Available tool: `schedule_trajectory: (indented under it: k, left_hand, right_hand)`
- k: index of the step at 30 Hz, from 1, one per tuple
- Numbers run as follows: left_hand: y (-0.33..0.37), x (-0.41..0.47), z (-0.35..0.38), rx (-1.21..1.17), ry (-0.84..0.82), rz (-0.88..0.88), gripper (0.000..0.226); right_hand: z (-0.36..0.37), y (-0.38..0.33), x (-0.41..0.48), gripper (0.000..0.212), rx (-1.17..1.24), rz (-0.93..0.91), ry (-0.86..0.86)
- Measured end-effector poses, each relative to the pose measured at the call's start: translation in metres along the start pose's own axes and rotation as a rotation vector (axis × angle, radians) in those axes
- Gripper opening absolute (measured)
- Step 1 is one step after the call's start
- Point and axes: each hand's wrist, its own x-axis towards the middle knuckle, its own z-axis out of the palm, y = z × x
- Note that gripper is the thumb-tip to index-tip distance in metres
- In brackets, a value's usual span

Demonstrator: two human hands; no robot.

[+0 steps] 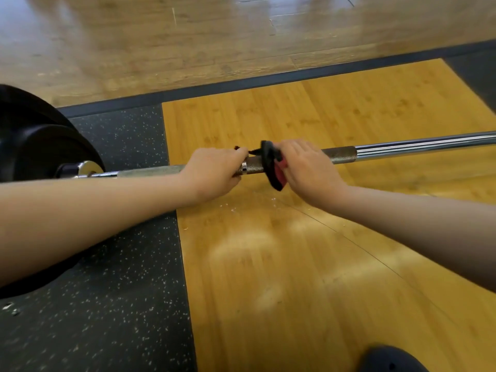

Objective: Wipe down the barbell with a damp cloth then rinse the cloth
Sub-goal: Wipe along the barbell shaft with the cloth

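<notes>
We're looking straight down over the barbell (402, 146), which lies low across the wooden platform (295, 264) and runs from the left edge to the right. Our left hand (214, 170) is wrapped over the knurled stretch of the bar, fingers curled around the steel. Just beside it, our right hand (306, 167) is clamped over the black-and-red cloth (276, 181), which is bunched round the bar with a flap hanging below. A dark scrap shows by our left fingertips, but we can't tell what it is. Between the two hands a short piece of bare knurling shows. Off to the left, a black weight plate (35, 146) sits on the bar's end above the speckled rubber mat (107, 304). At the bottom right, the toe of a dark shoe (389, 358) rests on the wood.
</notes>
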Motion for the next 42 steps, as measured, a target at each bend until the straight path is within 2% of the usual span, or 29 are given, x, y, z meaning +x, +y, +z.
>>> schedule_trajectory:
  k: [2, 5, 9, 12, 14, 16, 18, 21, 24, 25, 26, 29, 30, 32, 34, 36, 39, 42]
  left_hand:
    - [0.001, -0.008, 0.008, 0.064, 0.102, 0.034, 0.024]
    - [0.000, 0.001, 0.009, 0.094, 0.094, 0.004, 0.024]
    - [-0.001, 0.005, 0.008, 0.006, 0.056, 0.034, 0.022]
    - [-0.008, 0.018, -0.004, -0.250, -0.223, -0.010, 0.020]
    - [-0.015, 0.030, -0.013, -0.503, -0.487, -0.042, 0.023]
    - [-0.020, 0.037, -0.020, -0.682, -0.681, -0.062, 0.022]
    - [-0.021, 0.039, -0.022, -0.753, -0.779, -0.047, 0.017]
    - [-0.019, 0.041, -0.022, -0.791, -0.822, -0.044, 0.034]
    - [-0.019, 0.037, -0.022, -0.809, -0.752, -0.056, 0.020]
    - [-0.018, 0.035, -0.021, -0.789, -0.698, -0.062, 0.013]
    - [-0.018, 0.032, -0.020, -0.717, -0.613, -0.058, 0.019]
    - [-0.009, 0.023, -0.018, -0.198, -0.267, 0.032, 0.042]
    - [0.000, 0.021, -0.020, -0.105, -0.162, 0.064, 0.047]
    - [0.020, 0.022, -0.022, -0.125, -0.060, 0.106, 0.061]
    - [0.043, 0.032, -0.022, -0.185, -0.030, 0.103, 0.074]
    - [0.063, 0.043, -0.021, -0.229, -0.001, 0.092, 0.079]
    - [0.083, 0.053, -0.020, -0.261, 0.046, 0.089, 0.076]
    - [0.084, 0.051, -0.014, -0.330, 0.074, 0.047, 0.060]
  right_hand:
    - [-0.009, 0.023, -0.012, 0.040, 0.016, 0.068, -0.005]
    - [-0.021, 0.060, -0.029, 0.042, 0.011, 0.182, -0.003]
    - [-0.027, 0.075, -0.038, 0.021, 0.111, 0.345, 0.034]
    - [-0.015, 0.047, -0.025, 0.022, 0.138, 0.408, 0.085]
    - [-0.005, 0.018, -0.012, 0.023, 0.118, 0.345, 0.121]
    - [0.008, -0.014, 0.002, 0.025, 0.132, 0.260, 0.133]
    - [0.021, -0.041, 0.013, 0.030, 0.134, 0.176, 0.113]
    - [0.028, -0.053, 0.019, 0.036, 0.077, 0.040, 0.080]
    - [0.016, -0.028, 0.013, 0.036, 0.082, -0.122, 0.009]
    - [0.010, -0.016, 0.009, 0.035, 0.103, -0.114, -0.011]
    - [0.003, -0.002, 0.004, 0.033, 0.121, -0.070, -0.019]
    - [-0.013, 0.042, -0.019, 0.029, 0.117, 0.080, -0.004]
    - [-0.018, 0.055, -0.027, 0.029, 0.111, 0.128, -0.002]
    - [-0.027, 0.073, -0.039, 0.030, 0.115, 0.230, 0.017]
    - [-0.030, 0.080, -0.045, 0.030, 0.124, 0.306, 0.049]
    - [-0.027, 0.076, -0.046, 0.026, 0.119, 0.310, 0.071]
    - [-0.020, 0.055, -0.037, 0.025, 0.108, 0.271, 0.134]
    - [-0.008, 0.027, -0.020, 0.036, 0.126, 0.200, 0.077]
